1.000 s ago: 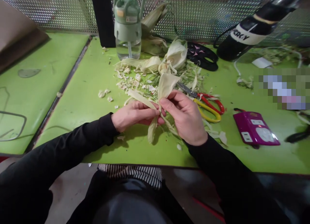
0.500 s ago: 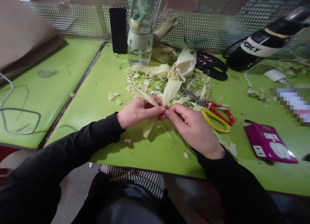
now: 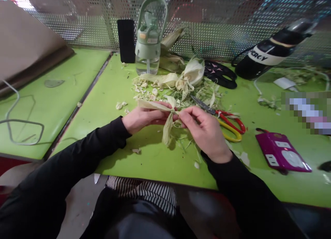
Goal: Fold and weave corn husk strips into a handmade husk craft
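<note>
Strips of pale corn husk (image 3: 168,128) meet at a small knot between my two hands, above the green table. My left hand (image 3: 148,115) is closed on the husk from the left, with one strip lying over its fingers and another hanging down. My right hand (image 3: 204,130) pinches the husk just right of the knot between thumb and forefinger. Beyond my hands lie husk scraps (image 3: 155,90) and a larger bunch of husks (image 3: 192,71). Scissors (image 3: 229,123) with red and yellow handles rest beside my right hand, blades pointing toward the scraps.
A green water bottle (image 3: 148,49) and a black phone (image 3: 126,40) stand at the back by the perforated metal screen (image 3: 207,21). A dark bottle (image 3: 263,56) leans there too. On the right sits a purple power socket (image 3: 283,152); brown paper (image 3: 28,46) is at the left.
The husk strips have turned in my fingers: the one that stood upright now leans away, and the knot shows. My right hand has shifted to the right of it. The camera view has moved.
</note>
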Tool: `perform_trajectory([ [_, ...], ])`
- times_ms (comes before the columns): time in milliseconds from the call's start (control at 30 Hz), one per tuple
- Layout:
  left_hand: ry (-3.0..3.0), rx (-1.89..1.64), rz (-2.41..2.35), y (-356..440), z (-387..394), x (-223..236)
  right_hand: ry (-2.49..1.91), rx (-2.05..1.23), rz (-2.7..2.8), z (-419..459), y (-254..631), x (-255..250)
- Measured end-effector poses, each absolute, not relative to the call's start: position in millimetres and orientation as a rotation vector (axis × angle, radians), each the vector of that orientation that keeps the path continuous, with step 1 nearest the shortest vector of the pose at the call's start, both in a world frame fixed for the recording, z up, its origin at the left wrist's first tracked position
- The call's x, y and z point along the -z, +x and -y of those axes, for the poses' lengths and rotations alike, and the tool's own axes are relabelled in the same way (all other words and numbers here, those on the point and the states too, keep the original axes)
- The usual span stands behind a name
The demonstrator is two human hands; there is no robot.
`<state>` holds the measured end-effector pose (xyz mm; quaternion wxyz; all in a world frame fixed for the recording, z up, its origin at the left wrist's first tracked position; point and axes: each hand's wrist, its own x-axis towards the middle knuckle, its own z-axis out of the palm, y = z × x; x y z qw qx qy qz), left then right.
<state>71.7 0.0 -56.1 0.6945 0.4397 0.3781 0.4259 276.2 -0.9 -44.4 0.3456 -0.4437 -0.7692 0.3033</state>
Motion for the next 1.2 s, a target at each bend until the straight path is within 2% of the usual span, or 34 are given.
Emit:
perform_trajectory([
  [367,1.107,-0.854,-0.974,73,1,58,-1.027,-0.401,1.984,0,277,49],
  [533,1.393,-0.896,-1.067,73,5,54,-0.896,-0.419,2.216,3,275,48],
  [633,1.497,-0.959,-1.064,73,5,56,-0.98,-0.427,2.076,3,273,50],
  [733,1.495,-0.998,-1.059,74,3,61,-1.06,-0.579,1.895,1,273,54],
  [967,1.331,-0.881,-0.996,74,1,62,-1.086,-0.644,1.803,-3,275,59],
  [1067,1.308,-0.855,-1.046,76,3,57,-1.009,-0.48,1.928,-2,276,59],
  [1200,1.251,-0.867,-1.013,81,7,52,-0.855,-0.016,2.101,0,276,60],
])
